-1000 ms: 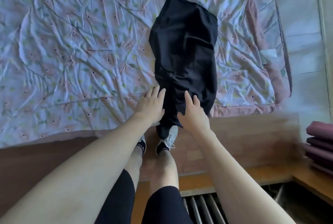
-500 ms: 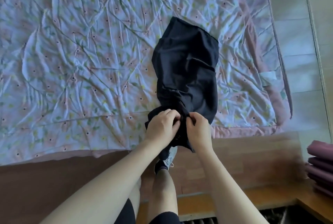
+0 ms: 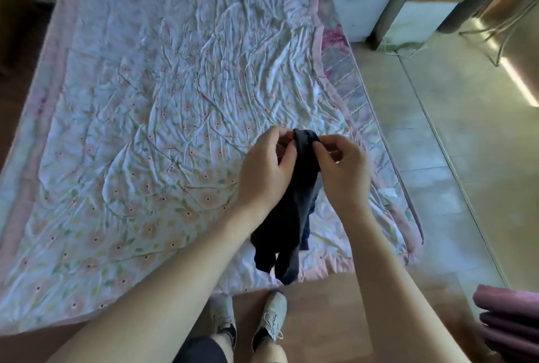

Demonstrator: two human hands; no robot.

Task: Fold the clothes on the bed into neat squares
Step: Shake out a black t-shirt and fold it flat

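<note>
The left hand (image 3: 267, 171) and right hand (image 3: 342, 171) are raised side by side above the near right part of the bed (image 3: 140, 129). Each grip is clamped on the top edge of the black garment (image 3: 287, 216), fingers and thumb pinching the fabric. The garment hangs bunched between both forearms; its lower end reaches the near edge of the floral quilt (image 3: 122, 193). Two grey shoes (image 3: 272, 316) stand on the wooden floor (image 3: 326, 316) below.
</note>
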